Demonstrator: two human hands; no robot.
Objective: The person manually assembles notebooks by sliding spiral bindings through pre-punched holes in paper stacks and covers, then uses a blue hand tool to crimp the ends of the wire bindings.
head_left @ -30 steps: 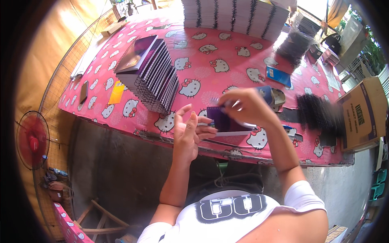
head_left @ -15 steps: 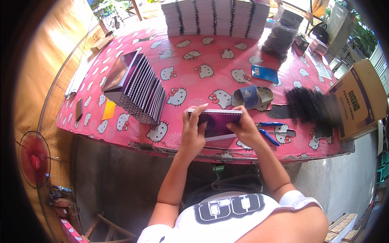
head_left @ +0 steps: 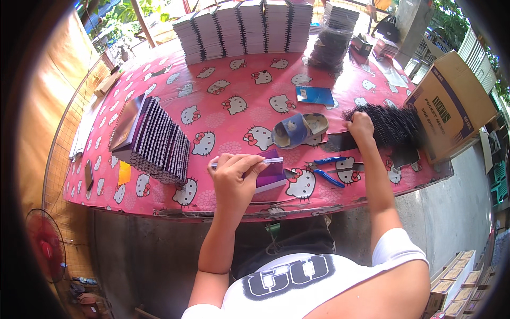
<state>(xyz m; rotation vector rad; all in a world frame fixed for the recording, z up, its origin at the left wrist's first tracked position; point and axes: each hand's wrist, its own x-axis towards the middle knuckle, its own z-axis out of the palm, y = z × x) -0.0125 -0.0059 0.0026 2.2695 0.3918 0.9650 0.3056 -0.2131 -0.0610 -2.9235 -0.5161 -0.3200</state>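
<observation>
Near the front edge of the table, my left hand (head_left: 236, 173) grips a small purple notebook (head_left: 273, 173), fingers and thumb closed over its white page edge. My right hand (head_left: 362, 125) reaches to the left end of a heap of black spiral binding coils (head_left: 393, 127), its fingers curled closed on the coils there. How many coils it has hold of is hidden. Between my hands lie blue-handled pliers (head_left: 330, 178). A blue slipper (head_left: 291, 132) lies just beyond them, left of my right hand.
A tall stack of purple spiral notebooks (head_left: 159, 146) stands on the left. White page stacks (head_left: 247, 29) line the back, with a plastic-wrapped bundle (head_left: 334, 40) beside them. A blue notebook (head_left: 314, 96) lies mid-table. An open cardboard box (head_left: 446, 106) borders the coils at right.
My right hand has let go of the purple notebook and moved right and away to the black coils. My left hand keeps hold of the notebook. The view has shifted slightly.
</observation>
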